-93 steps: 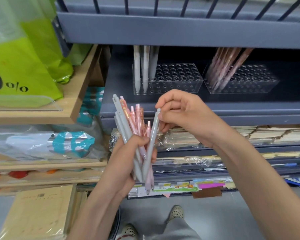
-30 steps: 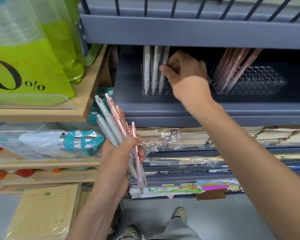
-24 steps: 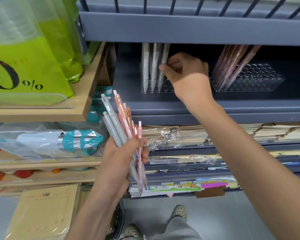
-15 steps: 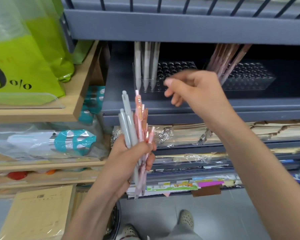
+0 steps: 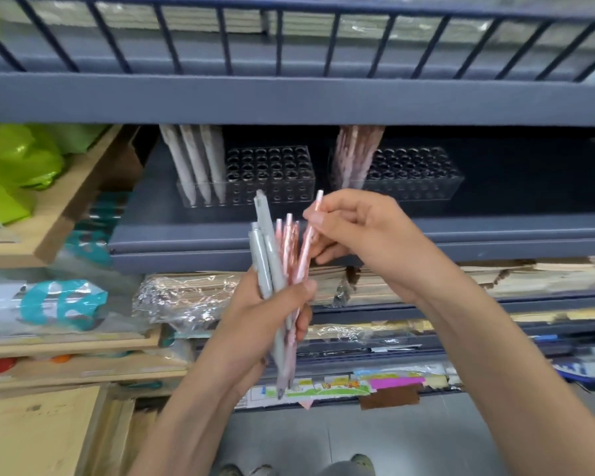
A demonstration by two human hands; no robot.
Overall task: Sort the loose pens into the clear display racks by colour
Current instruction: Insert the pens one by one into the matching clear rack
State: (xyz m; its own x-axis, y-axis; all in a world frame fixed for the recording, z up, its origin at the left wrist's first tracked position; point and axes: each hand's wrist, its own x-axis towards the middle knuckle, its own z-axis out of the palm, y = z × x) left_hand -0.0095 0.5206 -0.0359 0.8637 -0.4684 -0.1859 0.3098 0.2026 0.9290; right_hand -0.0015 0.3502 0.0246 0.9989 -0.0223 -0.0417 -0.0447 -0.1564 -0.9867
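- Left hand [image 5: 261, 317]: fingers and thumb curl tight round a bundle of pens [image 5: 272, 255], grey ones on its left, pink on its right, tips down. The bundle is held in front of the front edge of the dark shelf [image 5: 186, 235].
- Right hand [image 5: 368, 235]: thumb and forefinger pinch one pink pen [image 5: 306, 245] near its top. Its lower end sits in the bundle, against the left thumb.
- Left rack [image 5: 275, 173]: clear, on the dark shelf toward its left end. Three racked grey pens [image 5: 194, 159] lean in the rack's left end; the holes to their right are open.
- Right rack [image 5: 416, 170]: near the left rack, a small gap between them. Racked pink pens [image 5: 352, 156] cluster at its left end; the holes to their right are open.
- Upper shelf lip [image 5: 289, 101], with a railing, hangs low over both racks. It hides the tops of the racked pens and leaves only a narrow slot above the holes.
- Both hands sit lower than the racks and in front of them, roughly level with the gap between the two, with open air up to the rack fronts.
- Left side: wooden shelf [image 5: 66, 207] carrying green bags [image 5: 18, 159]; its corner crowds the dark shelf's left end.
- Below the dark shelf: plastic-wrapped stacks [image 5: 186, 297] and a teal-patterned packet [image 5: 62, 304].
- Bottom edge: shoe [image 5: 361, 462] on grey floor.
- Slight motion blur; print on the pens is unreadable.
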